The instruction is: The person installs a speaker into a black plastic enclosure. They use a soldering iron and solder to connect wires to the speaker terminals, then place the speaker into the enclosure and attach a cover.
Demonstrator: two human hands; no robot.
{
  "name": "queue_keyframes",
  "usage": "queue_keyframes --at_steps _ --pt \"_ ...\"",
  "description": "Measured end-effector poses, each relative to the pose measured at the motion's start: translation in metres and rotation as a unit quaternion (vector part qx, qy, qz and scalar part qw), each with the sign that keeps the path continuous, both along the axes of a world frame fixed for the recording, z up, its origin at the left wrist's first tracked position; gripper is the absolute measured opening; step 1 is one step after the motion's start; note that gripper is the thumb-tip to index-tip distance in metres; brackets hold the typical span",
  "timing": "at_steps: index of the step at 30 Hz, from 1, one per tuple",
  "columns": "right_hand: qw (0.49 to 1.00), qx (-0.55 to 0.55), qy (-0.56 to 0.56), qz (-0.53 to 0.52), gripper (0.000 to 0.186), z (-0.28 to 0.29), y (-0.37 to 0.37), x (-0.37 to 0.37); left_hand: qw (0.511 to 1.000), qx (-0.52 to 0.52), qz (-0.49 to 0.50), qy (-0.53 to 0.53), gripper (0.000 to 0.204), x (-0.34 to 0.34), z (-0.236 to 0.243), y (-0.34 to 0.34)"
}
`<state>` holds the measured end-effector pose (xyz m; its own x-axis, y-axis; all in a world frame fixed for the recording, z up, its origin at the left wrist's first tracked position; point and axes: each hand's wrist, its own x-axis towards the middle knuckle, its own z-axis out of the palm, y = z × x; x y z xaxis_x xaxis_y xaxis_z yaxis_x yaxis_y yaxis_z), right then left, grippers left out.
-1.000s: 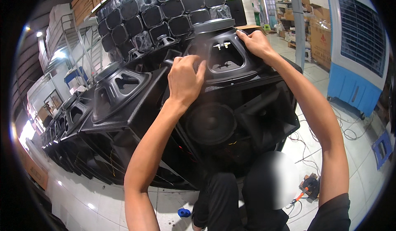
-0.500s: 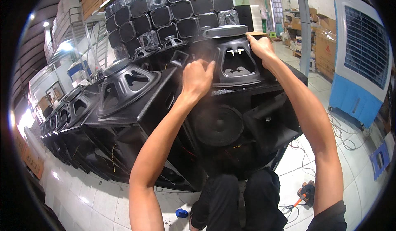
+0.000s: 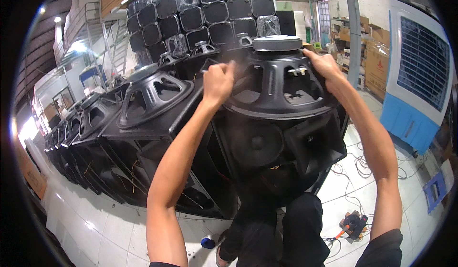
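A large black woofer (image 3: 271, 83) with a round magnet (image 3: 277, 43) on top lies face down on a black speaker cabinet (image 3: 224, 171) before me. Its rim overlaps the cabinet's front edge. My right hand (image 3: 327, 69) is closed at the woofer's right side, fingers bent against the basket and partly hidden behind it. Left of the basket, my left hand (image 3: 219, 83) hangs in a loose fist, thumb up, apart from the woofer. Whatever its curled fingers may hold is hidden. Below the woofer, the cabinet front bears a smaller round speaker (image 3: 258, 143) and a square horn (image 3: 315, 138).
More cabinets with woofers (image 3: 151, 95) on top stretch away to the left. Wrapped black panels (image 3: 193, 16) are stacked behind. A white-and-blue air cooler (image 3: 414, 76) stands at right. Cables and an orange-handled tool (image 3: 344, 230) lie on the tiled floor, and a blue round object (image 3: 208, 243) is near my feet.
The woofer has come nearer to me, its rim now over the cabinet's front edge. My right hand has moved along with it, while my left hand has drawn away leftward. The view has shifted slightly.
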<state>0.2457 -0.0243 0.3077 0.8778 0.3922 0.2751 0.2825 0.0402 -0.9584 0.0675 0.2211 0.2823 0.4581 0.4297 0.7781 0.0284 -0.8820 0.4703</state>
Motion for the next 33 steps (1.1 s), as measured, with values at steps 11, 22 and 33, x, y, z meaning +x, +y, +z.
queue_keyframes --at_steps 11,22,33 --pt "0.996 0.022 -0.075 0.051 0.068 -0.008 -0.091 -0.067 0.956 -0.202 -0.18 0.112 0.055 0.015 -0.005 0.044" --pt "0.984 0.023 -0.153 -0.085 0.056 -0.058 -0.197 -0.083 0.98 -0.155 -0.07 0.106 0.039 -0.113 -0.018 -0.059" --pt "0.966 -0.108 -0.186 0.14 0.045 -0.131 -0.203 -0.194 0.921 -0.377 -0.022 0.094 0.044 -0.247 -0.192 -0.13"
